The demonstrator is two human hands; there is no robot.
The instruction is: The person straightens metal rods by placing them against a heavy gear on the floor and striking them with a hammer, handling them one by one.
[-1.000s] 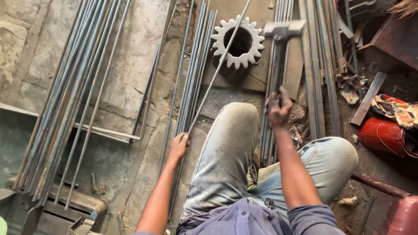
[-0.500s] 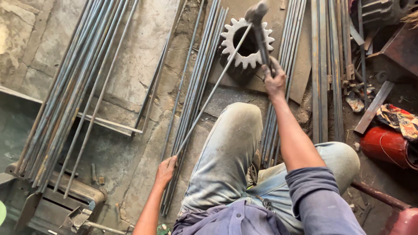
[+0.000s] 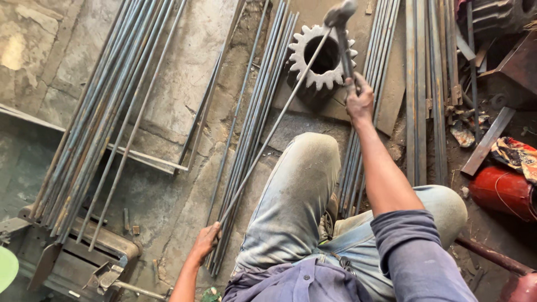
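Note:
My right hand [image 3: 359,102] grips the handle of a hammer [image 3: 342,31], whose head is up over a large toothed gear [image 3: 320,56] lying on the floor. My left hand [image 3: 206,241] holds the near end of a thin steel rod [image 3: 268,137]. The rod runs diagonally up to the gear and rests across its rim, right under the hammer head. My knees in dusty jeans are between the two arms.
Bundles of long steel rods [image 3: 89,128] lie on the concrete at left, in the middle [image 3: 251,112] and at right [image 3: 425,89]. A red cylinder [image 3: 500,190] lies at right. A metal bench tool [image 3: 72,257] sits at lower left. Scrap clutters the upper right.
My right hand swung the hammer up from low over the right rods to the gear's top. The view shifted, and my left hand kept hold of the rod.

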